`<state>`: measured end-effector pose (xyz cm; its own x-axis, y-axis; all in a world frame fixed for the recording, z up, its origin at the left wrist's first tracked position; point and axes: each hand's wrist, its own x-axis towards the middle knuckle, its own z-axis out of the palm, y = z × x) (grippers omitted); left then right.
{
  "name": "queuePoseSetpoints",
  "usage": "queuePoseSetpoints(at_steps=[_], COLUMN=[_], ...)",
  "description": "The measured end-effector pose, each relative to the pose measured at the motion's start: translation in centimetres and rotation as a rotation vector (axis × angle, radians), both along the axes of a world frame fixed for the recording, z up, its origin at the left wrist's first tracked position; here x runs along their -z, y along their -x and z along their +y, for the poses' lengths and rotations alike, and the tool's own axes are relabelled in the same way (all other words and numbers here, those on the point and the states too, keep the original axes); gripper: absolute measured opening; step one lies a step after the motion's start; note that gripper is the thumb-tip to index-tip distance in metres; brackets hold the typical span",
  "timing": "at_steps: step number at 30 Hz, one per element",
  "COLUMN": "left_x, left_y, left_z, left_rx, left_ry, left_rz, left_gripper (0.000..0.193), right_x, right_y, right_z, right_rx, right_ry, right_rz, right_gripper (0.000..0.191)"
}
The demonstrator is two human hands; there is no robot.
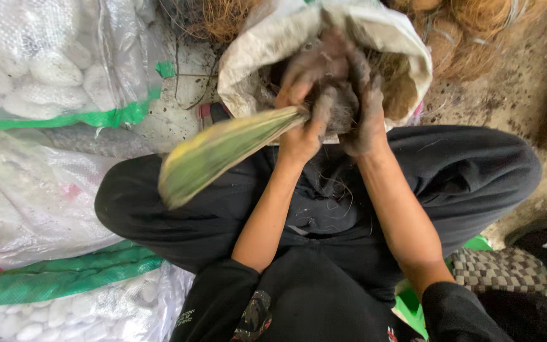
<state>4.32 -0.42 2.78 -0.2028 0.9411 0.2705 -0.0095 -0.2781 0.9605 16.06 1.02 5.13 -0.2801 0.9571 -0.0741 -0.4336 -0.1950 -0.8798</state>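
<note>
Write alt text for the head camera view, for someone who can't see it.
Two soil-darkened hands, left hand and right hand, press a clump of dark fibre around the end of a long green leaf bundle, over an open white sack. The person sits cross-legged in black trousers, beside clear bags of white oval pieces.

Posture: seated, knees spread wide in black trousers, both arms reaching forward between them.
Sleeves: black, pushed up to the elbows, forearms bare.
Left hand [302, 114]: raised at the centre, fingers curled closed, knuckles upward, wrist bent slightly back; skin smeared dark with dirt.
Right hand [362, 104]: just beside the left and touching it, fingers [371, 95] wrapped tight and pointing down, equally grimy (the dirt runs past the wrist).
Forearms: left one runs up from the lower middle, right one from the lower right; they converge at the hands.
Grip: both fists clenched together, thumbs hidden.
</note>
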Motion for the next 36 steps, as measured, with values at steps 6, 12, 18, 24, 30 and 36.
queuePoseSetpoints(at_steps=[6, 12, 18, 24, 30, 36], left_x=[-1.1, -0.9, 0.8, 1.9, 0.8, -1.2], left_y=[1.0, 1.9, -1.0, -3.1, -0.4, 0.2], left_z=[-0.2, 0.2, -0.4, -2.2, -2.0, 0.5], left_rx=[-0.052, -0.006, -0.136, -0.062, -0.029, -0.048], left_ry=[0.086, 0.026, 0.088, 0.222, 0.068, -0.109], left_rz=[0.281, 0.482, 0.130, -0.720, -0.365, -0.119], left_gripper=[0.077, 0.085, 0.078, 0.042, 0.030, 0.060], right_x=[0.3, -0.2, -0.1, 1.4, 0.5, -0.9], right_y=[-0.7, -0.8, -0.2, 1.8, 2.0, -0.2], right_z=[-0.9, -0.6, -0.2, -0.8, -0.6, -0.7], right_rx=[0.039, 0.050, 0.346, 0.460, 0.268, -0.039], right_ry=[-0.078, -0.101, -0.503, -0.733, -0.422, -0.029], right_rz=[-0.312, -0.355, -0.609, -0.658, -0.163, 0.131], right_gripper=[0.051, 0.038, 0.044, 0.063, 0.075, 0.082])
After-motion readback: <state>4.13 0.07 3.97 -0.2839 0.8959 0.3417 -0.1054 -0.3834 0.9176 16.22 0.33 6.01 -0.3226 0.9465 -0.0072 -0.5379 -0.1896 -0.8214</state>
